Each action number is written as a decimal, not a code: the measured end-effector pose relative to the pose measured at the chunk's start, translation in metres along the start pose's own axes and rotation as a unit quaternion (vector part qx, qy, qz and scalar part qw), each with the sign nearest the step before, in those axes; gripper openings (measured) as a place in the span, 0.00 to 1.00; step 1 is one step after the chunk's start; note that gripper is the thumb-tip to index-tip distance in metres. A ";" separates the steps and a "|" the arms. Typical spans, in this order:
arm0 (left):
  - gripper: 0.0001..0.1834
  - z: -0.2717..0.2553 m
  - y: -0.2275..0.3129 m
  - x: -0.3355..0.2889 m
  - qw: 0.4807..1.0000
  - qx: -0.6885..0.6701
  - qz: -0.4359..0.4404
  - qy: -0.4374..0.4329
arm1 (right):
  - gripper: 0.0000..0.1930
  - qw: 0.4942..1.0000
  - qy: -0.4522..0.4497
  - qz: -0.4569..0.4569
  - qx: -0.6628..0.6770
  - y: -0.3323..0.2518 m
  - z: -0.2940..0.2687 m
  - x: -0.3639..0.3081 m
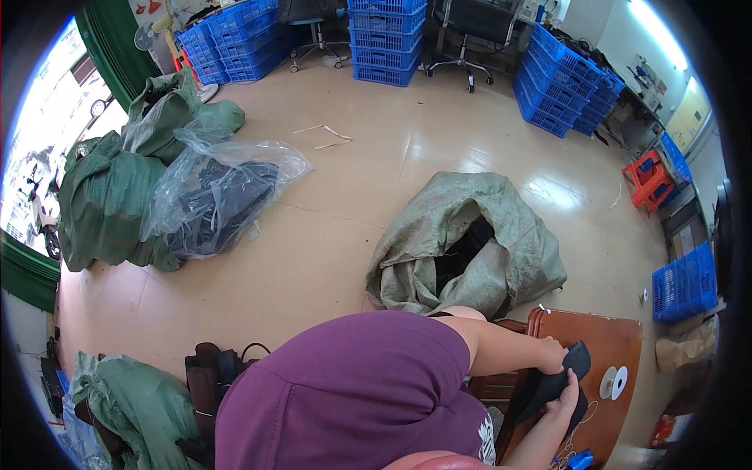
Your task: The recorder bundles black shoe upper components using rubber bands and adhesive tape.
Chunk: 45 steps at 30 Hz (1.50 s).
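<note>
My left hand and my right hand are together at the right, over a reddish-brown wooden table. Both grip a black, bendable piece with a rounded end; its exact kind cannot be made out. More black material hangs below the hands. My left arm reaches across from a purple sleeve, and my right forearm rises from the lower edge. Beside the hands is a white spool. Pale cord lies in loose loops near a small blue object.
An open grey-green sack with dark contents sits beyond my left arm. Green sacks and a clear plastic bag stand left. Stacked blue crates line the back. A red stool and a blue crate stand right.
</note>
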<state>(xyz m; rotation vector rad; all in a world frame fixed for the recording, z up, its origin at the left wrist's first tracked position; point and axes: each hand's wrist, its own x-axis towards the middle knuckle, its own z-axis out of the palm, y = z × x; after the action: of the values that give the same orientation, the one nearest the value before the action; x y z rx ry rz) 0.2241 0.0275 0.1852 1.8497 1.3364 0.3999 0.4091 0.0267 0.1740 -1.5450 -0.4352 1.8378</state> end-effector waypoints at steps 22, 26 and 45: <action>0.44 -0.020 0.026 -0.081 0.866 -0.465 0.072 -0.170 | 0.30 0.943 -0.006 -0.328 0.046 0.063 0.028 -0.127; 0.42 -0.016 0.056 -0.098 0.853 -0.469 0.128 -0.190 | 0.41 0.941 -0.022 -0.332 0.067 0.068 0.027 -0.158; 0.19 0.023 0.125 -0.041 0.771 -0.617 -0.034 -0.156 | 0.29 0.966 -0.016 -0.252 0.058 0.056 -0.102 -0.229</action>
<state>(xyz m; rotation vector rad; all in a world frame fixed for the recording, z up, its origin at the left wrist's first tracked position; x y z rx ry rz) 0.3035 -0.0343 0.2726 0.6812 0.5734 0.6762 0.5038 -0.1869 0.2799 -1.1888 -0.6550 1.4640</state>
